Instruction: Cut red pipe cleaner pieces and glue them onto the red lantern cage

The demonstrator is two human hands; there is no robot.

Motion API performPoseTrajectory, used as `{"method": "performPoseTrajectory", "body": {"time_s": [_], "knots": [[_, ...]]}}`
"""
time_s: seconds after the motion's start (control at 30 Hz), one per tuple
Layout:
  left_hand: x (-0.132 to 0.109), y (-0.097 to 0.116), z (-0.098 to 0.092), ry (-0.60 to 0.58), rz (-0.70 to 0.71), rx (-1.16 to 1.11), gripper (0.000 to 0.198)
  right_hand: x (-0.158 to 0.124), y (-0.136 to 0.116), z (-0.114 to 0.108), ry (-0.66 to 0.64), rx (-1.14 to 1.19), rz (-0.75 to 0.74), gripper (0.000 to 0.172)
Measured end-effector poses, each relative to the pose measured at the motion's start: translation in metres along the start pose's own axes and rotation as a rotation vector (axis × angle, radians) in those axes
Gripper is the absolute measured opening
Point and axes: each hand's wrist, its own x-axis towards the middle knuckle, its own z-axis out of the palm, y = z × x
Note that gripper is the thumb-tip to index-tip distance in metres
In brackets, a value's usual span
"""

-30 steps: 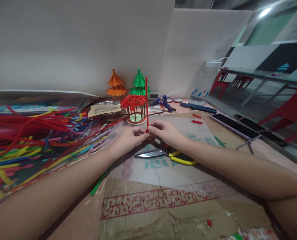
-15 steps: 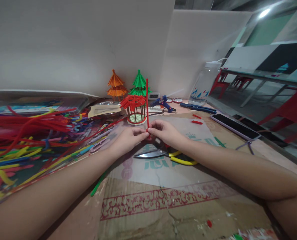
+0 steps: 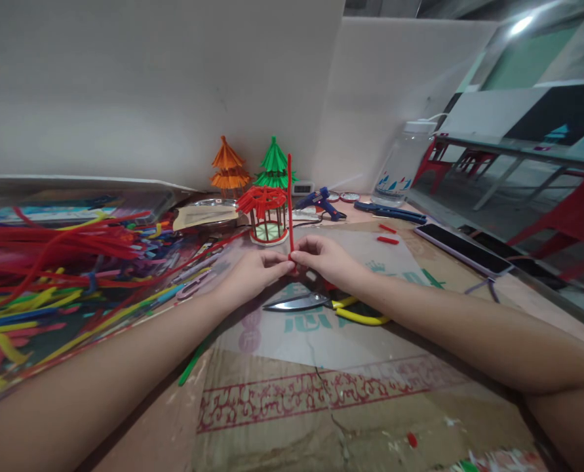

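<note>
A red pipe cleaner (image 3: 290, 203) stands upright between my hands, its lower end pinched in both sets of fingertips. My left hand (image 3: 257, 270) is closed on it from the left, and my right hand (image 3: 324, 259) from the right. The fingertips hide its bottom end. Just below lie scissors with yellow handles (image 3: 363, 317), blades pointing left. Behind the hands is a small pavilion (image 3: 268, 216) with a red roof, thin brown posts and a pale round base. Two short red pieces (image 3: 388, 240) rest to the right of my right hand.
Loose coloured pipe cleaners (image 3: 56, 262) are heaped at left. An orange pavilion (image 3: 229, 167) and a green one (image 3: 273, 164) stand by the wall. Further right are a blue glue gun (image 3: 318, 200), pliers (image 3: 390, 212), a water bottle (image 3: 402, 164) and a phone (image 3: 461, 249).
Hardly anything differs. Both hands keep their pinch at the foot of the upright red pipe cleaner, and the red light on the glue gun no longer shows.
</note>
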Motion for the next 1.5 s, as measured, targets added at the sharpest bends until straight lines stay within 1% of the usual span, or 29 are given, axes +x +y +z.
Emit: {"method": "performPoseTrajectory", "body": {"time_s": [0.2,0.33,0.5,0.6,0.67,0.73,0.87,0.97,1.07,1.13,1.2,1.33,1.5], "knots": [[0.0,0.001,0.002,0.013,-0.012,0.015,0.022,-0.001,0.0,0.0,-0.024,0.009,-0.008,0.02],[0.0,-0.001,0.002,0.016,-0.017,-0.01,0.02,-0.002,-0.002,0.001,-0.04,0.004,-0.003,0.019],[0.0,0.001,0.003,0.009,-0.023,-0.054,0.018,-0.003,-0.002,0.002,-0.042,0.012,0.002,0.021],[0.0,0.002,0.003,0.009,-0.056,-0.076,0.017,-0.002,-0.004,0.002,-0.022,0.015,-0.012,0.017],[0.0,0.001,0.003,0.004,-0.076,-0.111,0.018,-0.001,-0.01,-0.001,0.005,-0.02,-0.047,0.01],[-0.001,0.0,0.003,-0.003,-0.099,-0.175,0.021,-0.002,-0.018,-0.009,0.011,-0.1,-0.087,0.003],[-0.001,-0.001,0.004,-0.014,-0.134,-0.245,0.025,-0.016,-0.03,-0.033,-0.076,-0.308,-0.13,0.008],[-0.001,0.0,0.005,-0.018,-0.135,-0.238,0.02,-0.03,-0.029,-0.043,-0.101,-0.489,-0.144,0.011],[0.0,0.001,0.004,0.003,-0.119,-0.172,0.017,-0.036,-0.024,-0.038,-0.064,-0.762,-0.236,0.02],[0.001,0.0,0.002,0.016,-0.104,-0.107,0.02,-0.033,-0.022,-0.029,-0.049,-0.973,-0.333,0.027],[0.002,-0.001,0.0,0.021,-0.076,-0.042,0.025,-0.027,-0.022,-0.019,-0.062,-1.119,-0.428,0.031],[0.002,-0.001,-0.002,0.014,-0.025,0.006,0.031,-0.015,-0.021,-0.006,-0.097,-1.208,-0.581,0.026],[0.002,0.001,0.0,0.02,-0.037,-0.005,0.029,-0.009,-0.018,-0.003,-0.094,-1.26,-0.646,0.019]]}}
